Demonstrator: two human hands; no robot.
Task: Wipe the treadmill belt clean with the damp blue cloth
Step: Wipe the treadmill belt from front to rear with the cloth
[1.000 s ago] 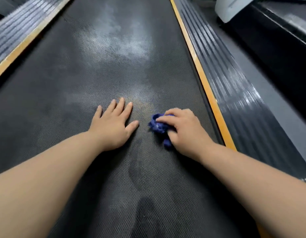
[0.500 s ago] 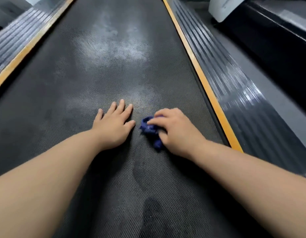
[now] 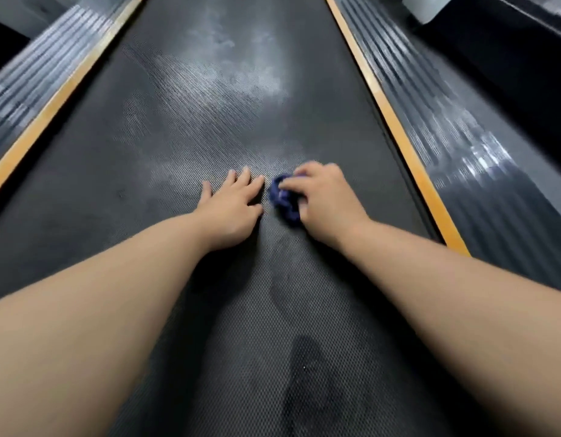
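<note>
Head view: smudged treadmill belt (image 3: 209,99) between orange-edged rails (image 3: 393,122), left hand (image 3: 231,209) spread flat, right hand (image 3: 326,200) curled round blue cloth (image 3: 283,200).

We find the treadmill belt (image 3: 228,99) lying open toward 12 o'clock of our grips, and toward 6 o'clock between our forearms. The left grip (image 3: 231,209), pressed flat, blocks the 9 o'clock side of the blue cloth (image 3: 283,200) under our right grip (image 3: 323,200); only a narrow gap separates them. At 3 o'clock the yellow strip (image 3: 395,121) and ribbed side rail (image 3: 446,137) bound the belt.
</note>
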